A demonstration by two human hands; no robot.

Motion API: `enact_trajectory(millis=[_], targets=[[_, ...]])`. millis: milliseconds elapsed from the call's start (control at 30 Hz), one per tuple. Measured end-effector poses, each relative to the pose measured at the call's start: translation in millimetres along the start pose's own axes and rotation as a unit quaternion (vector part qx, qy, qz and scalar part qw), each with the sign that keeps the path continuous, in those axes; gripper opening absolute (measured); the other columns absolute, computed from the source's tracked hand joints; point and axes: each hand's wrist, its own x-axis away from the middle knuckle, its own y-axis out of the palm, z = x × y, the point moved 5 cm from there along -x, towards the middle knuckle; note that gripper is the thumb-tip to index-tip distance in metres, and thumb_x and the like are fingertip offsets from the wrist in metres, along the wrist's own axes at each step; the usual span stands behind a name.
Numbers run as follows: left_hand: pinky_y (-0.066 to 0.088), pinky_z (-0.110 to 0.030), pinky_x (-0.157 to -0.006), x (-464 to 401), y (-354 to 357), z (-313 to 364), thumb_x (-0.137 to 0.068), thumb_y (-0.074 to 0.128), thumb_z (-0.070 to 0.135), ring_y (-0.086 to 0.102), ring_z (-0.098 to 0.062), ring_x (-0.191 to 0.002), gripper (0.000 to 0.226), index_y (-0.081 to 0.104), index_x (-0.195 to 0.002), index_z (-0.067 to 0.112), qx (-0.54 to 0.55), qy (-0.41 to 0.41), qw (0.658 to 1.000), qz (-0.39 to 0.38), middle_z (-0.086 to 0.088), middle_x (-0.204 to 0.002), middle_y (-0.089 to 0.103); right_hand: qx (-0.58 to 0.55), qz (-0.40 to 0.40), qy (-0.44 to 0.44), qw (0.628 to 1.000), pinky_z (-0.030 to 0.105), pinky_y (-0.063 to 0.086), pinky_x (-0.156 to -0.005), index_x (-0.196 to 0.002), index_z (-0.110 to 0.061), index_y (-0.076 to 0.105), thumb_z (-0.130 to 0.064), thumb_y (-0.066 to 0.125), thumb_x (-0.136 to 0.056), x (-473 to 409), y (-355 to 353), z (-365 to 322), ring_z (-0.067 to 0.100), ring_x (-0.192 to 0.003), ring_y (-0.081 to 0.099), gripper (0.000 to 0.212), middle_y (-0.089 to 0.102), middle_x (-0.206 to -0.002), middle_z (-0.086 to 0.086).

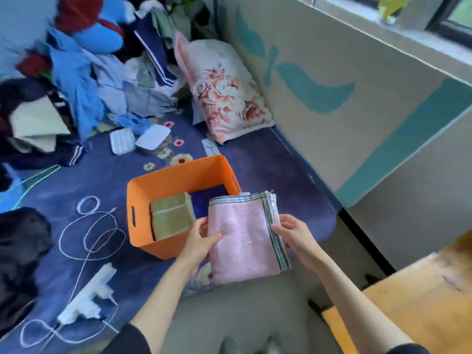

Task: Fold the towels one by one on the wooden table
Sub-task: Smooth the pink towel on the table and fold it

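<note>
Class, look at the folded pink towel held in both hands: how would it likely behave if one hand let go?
The folded pink terry towel would probably flop and unfold; its lower edge already hangs unsupported. It looks light, since left hand and right hand hold it only by its edges.

We see a bed in a navy flowered cover (107,180), orange bin (163,185) near its front edge, floral pillow (224,93) at its far right corner, clothes heap (84,72) along its far edge, white cord (89,241) at our left.

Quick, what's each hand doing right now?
Left hand: holding the pink towel by its left edge.
Right hand: holding the same towel's striped right edge.
</note>
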Motion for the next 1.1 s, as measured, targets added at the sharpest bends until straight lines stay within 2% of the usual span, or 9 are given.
enact_trajectory(millis=[200, 300, 433, 567, 667, 733, 800, 967, 1100], targets=[[0.043, -0.023, -0.059, -51.5, -69.6, 8.7, -0.085, 0.066, 0.014, 0.057, -0.005, -0.082, 0.055, 0.039, -0.133, 0.020, 0.007, -0.026, 0.997, 0.067, 0.007, -0.098, 0.056, 0.043, -0.059, 0.006, 0.997, 0.021, 0.041, -0.054, -0.098, -0.008, 0.062, -0.007, 0.055, -0.087, -69.1, 70.7, -43.0, 0.011, -0.061, 0.053, 0.013, 0.060, -0.077, 0.004], [0.042, -0.023, -0.057, -88.3, -95.5, 13.3, -0.086, 0.064, 0.014, 0.058, -0.006, -0.079, 0.053, 0.039, -0.132, 0.021, 0.013, -0.038, 0.994, 0.102, 0.008, -0.095, 0.057, 0.064, -0.077, -0.001, 0.995, 0.017, 0.040, -0.050, -0.090, -0.012, 0.062, -0.009, 0.056, -0.086, -114.8, 97.7, -59.5, 0.005, -0.054, 0.052, 0.008, 0.060, -0.073, 0.001], [0.044, -0.022, -0.059, -145.9, -120.2, 4.6, -0.086, 0.064, 0.014, 0.057, -0.003, -0.081, 0.054, 0.038, -0.133, 0.022, 0.011, -0.068, 0.989, 0.134, 0.013, -0.098, 0.056, 0.107, -0.091, 0.009, 0.990, 0.030, 0.045, -0.064, -0.094, -0.012, 0.061, -0.014, 0.056, -0.086, -181.2, 134.4, -64.0, 0.017, -0.069, 0.056, 0.009, 0.064, -0.081, 0.005], [0.047, -0.027, -0.067, -200.0, -125.8, -26.4, -0.086, 0.064, 0.015, 0.056, -0.009, -0.089, 0.056, 0.036, -0.135, 0.023, -0.001, -0.131, 0.980, 0.149, 0.000, -0.124, 0.053, 0.196, -0.084, 0.037, 0.976, 0.032, 0.046, -0.067, -0.088, -0.018, 0.055, -0.016, 0.054, -0.088, -240.8, 161.6, -44.6, 0.018, -0.075, 0.056, 0.002, 0.058, -0.078, -0.003], [0.047, -0.036, -0.086, -234.1, -119.9, -58.6, -0.085, 0.066, 0.020, 0.051, -0.021, -0.111, 0.063, 0.032, -0.139, 0.025, -0.031, -0.181, 0.972, 0.148, -0.003, -0.138, 0.044, 0.274, -0.082, 0.072, 0.956, 0.029, 0.030, -0.050, -0.075, -0.012, 0.047, -0.011, 0.050, -0.087, -278.0, 171.6, -23.3, 0.018, -0.061, 0.043, 0.013, 0.047, -0.067, 0.002], [0.047, -0.032, -0.079, -249.7, -109.7, -76.8, -0.085, 0.066, 0.020, 0.052, -0.015, -0.103, 0.061, 0.035, -0.137, 0.025, -0.025, -0.194, 0.971, 0.137, -0.002, -0.136, 0.046, 0.306, -0.079, 0.108, 0.942, 0.027, 0.023, -0.046, -0.068, -0.014, 0.039, -0.007, 0.046, -0.086, -293.9, 173.9, -5.7, 0.017, -0.055, 0.038, 0.021, 0.040, -0.061, 0.002], [0.045, -0.030, -0.074, -264.2, -101.5, -91.5, -0.085, 0.065, 0.019, 0.051, -0.012, -0.096, 0.056, 0.038, -0.133, 0.026, -0.021, -0.202, 0.971, 0.129, 0.000, -0.132, 0.048, 0.327, -0.076, 0.142, 0.931, 0.026, 0.026, -0.046, -0.075, -0.012, 0.044, -0.004, 0.044, -0.087, -308.1, 176.3, 11.5, 0.017, -0.058, 0.042, 0.014, 0.044, -0.065, 0.002], [0.047, -0.040, -0.094, -299.2, -87.8, -116.7, -0.086, 0.063, 0.013, 0.050, -0.022, -0.112, 0.059, 0.036, -0.137, 0.023, -0.024, -0.226, 0.967, 0.111, -0.004, -0.135, 0.047, 0.338, -0.029, 0.162, 0.927, 0.025, 0.038, -0.066, -0.093, -0.012, 0.046, -0.006, 0.047, -0.086, -327.2, 184.2, 34.8, 0.022, -0.079, 0.047, 0.009, 0.051, -0.089, 0.006], [0.043, -0.032, -0.090, -324.7, -81.6, -126.3, -0.086, 0.064, 0.014, 0.048, -0.020, -0.116, 0.060, 0.035, -0.139, 0.021, -0.031, -0.220, 0.969, 0.106, -0.004, -0.140, 0.044, 0.351, 0.010, 0.181, 0.919, 0.035, 0.048, -0.069, -0.100, -0.006, 0.054, -0.005, 0.044, -0.088, -337.9, 186.3, 42.6, 0.032, -0.089, 0.058, 0.016, 0.062, -0.101, 0.015]])
